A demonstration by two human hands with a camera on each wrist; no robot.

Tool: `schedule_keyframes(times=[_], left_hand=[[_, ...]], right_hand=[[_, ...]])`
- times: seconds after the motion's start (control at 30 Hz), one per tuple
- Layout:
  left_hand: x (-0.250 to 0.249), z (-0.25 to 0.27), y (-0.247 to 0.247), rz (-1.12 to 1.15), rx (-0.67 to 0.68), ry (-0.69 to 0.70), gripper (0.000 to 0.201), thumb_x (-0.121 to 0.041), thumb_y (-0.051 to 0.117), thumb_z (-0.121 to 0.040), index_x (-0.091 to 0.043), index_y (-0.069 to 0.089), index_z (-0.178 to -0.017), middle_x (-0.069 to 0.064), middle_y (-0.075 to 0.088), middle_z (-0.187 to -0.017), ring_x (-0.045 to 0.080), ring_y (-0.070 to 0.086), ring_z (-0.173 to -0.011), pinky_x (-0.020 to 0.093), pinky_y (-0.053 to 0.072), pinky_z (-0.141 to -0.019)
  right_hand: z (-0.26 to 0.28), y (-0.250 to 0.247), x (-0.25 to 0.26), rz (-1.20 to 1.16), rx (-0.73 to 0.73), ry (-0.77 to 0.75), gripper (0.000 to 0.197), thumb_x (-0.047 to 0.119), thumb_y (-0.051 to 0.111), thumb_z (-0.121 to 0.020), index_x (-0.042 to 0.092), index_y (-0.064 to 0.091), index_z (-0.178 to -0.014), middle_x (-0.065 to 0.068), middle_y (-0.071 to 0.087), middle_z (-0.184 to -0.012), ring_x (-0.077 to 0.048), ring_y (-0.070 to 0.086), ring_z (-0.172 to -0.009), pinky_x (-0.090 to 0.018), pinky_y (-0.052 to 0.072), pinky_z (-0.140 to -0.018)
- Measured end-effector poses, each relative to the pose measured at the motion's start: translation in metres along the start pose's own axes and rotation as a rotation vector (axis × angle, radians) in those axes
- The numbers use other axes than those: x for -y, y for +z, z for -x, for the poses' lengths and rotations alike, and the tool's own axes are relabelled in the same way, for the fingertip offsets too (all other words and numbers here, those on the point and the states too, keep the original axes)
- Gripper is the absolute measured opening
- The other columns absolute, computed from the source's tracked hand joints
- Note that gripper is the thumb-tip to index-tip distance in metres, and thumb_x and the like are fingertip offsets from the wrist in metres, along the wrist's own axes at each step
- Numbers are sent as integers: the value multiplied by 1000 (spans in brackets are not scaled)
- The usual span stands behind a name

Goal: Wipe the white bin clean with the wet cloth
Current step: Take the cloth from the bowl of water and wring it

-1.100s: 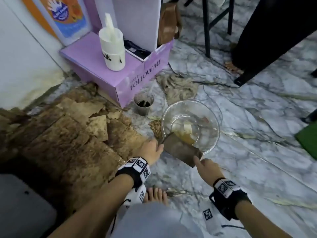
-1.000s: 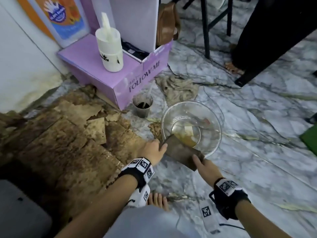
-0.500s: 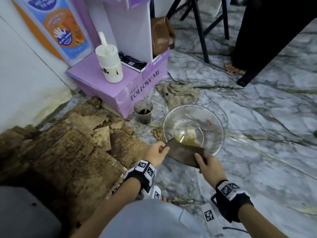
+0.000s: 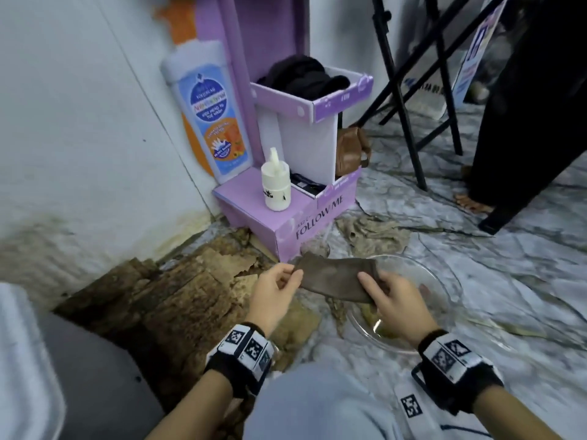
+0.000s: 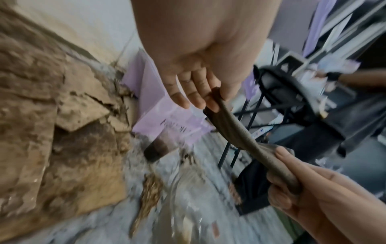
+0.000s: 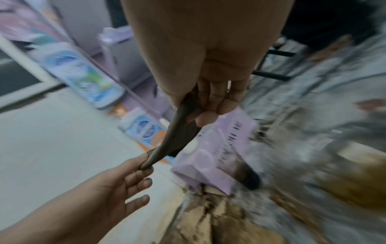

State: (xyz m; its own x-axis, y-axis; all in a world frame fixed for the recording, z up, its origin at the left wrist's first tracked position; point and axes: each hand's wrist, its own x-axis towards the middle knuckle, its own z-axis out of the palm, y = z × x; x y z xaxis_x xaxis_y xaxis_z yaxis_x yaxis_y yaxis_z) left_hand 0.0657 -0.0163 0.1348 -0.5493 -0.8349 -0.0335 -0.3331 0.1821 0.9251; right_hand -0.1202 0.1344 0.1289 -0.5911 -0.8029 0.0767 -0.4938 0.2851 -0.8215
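- Marble floor (image 4: 476,265), grey-veined; rotted brown boards (image 4: 165,300) fill the corner against the white wall (image 4: 79,122).
- Purple box (image 4: 295,217) close behind the hands.
- Glass bowl (image 4: 444,281) beneath right hand, on floor.
- Wet cloth (image 4: 333,277), brown, stretched flat above the bowl's rim.
- Left hand (image 4: 273,296) pinches one corner, other fingers loose; right hand (image 4: 394,296) grips the opposite edge.

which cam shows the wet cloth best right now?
Head view: the wet cloth shows nearly whole, stretched flat between the left hand and right hand above the glass bowl. Both wrist views show it only edge-on as a narrow, blurred strip, each end held in fingers.
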Motion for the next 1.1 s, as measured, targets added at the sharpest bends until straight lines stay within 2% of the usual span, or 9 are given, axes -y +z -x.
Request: schedule_keyframes(times=[0.13,0.2,0.3,0.4,0.5,0.63,0.7,0.9,1.1], left_hand=[[-29,21,-54,65,-171,35,11,-22,64,-101,-18,69,-92,0,68,-81,5,64,-69,18,48,-63],[-43,35,-81,109,-267,49,12,-21,64,-101,-20,69,-89,2,69,-82,8,66,-70,18,48,-62],[-58,56,-123,129,-402,68,10,-23,65,-100,-19,71,-93,3,73,-88,14,67,-84,19,50,-72],[-66,81,-163,152,-499,99,11,-22,67,-98,-13,74,-97,7,74,-90,18,68,-87,27,52,-79],[-69,114,-211,142,-600,86,15,-31,68,-97,-19,75,-102,-1,75,-92,13,71,-89,32,57,-86],[-78,155,-256,147,-719,115,14,-32,66,-99,-22,74,-93,-4,73,-83,10,68,-82,29,54,-76],[-80,173,-274,137,-760,120,15,-31,64,-100,-23,73,-92,-3,72,-82,12,66,-80,30,52,-74],[-56,224,-315,91,-910,48,13,-33,63,-100,-24,72,-96,-5,72,-85,10,64,-78,24,50,-70],[-7,262,-338,-145,-911,-101,11,-32,67,-98,-23,73,-95,-6,73,-80,12,69,-76,32,56,-71]], right_hand=[[-23,-1,61,4,128,-151,48,56,54,-96,11,66,-85,-6,70,-73,-16,67,-66,-46,54,-64],[-31,0,99,20,186,-255,41,50,55,-97,14,65,-79,-3,68,-68,-15,65,-62,-43,53,-62],[-35,3,160,22,269,-397,33,40,56,-99,16,65,-80,0,67,-64,-14,65,-58,-41,52,-61],[-34,10,213,105,357,-498,41,44,53,-99,10,63,-79,-3,65,-60,-13,62,-54,-38,49,-59],[-27,24,268,136,468,-598,44,44,53,-101,9,59,-74,-4,64,-57,-14,61,-52,-41,51,-61],[-10,49,333,156,617,-670,39,38,51,-103,11,55,-75,-3,69,-55,-17,64,-47,-32,52,-57],[-2,64,360,165,648,-727,37,37,52,-103,13,55,-75,-5,69,-56,-12,61,-42,-31,52,-57],[24,120,404,150,697,-799,35,31,54,-102,20,55,-69,1,65,-47,-1,55,-35,-10,34,-44],[66,189,371,82,778,-658,31,32,51,-104,11,63,-85,0,70,-55,-17,65,-45,-20,48,-46]])
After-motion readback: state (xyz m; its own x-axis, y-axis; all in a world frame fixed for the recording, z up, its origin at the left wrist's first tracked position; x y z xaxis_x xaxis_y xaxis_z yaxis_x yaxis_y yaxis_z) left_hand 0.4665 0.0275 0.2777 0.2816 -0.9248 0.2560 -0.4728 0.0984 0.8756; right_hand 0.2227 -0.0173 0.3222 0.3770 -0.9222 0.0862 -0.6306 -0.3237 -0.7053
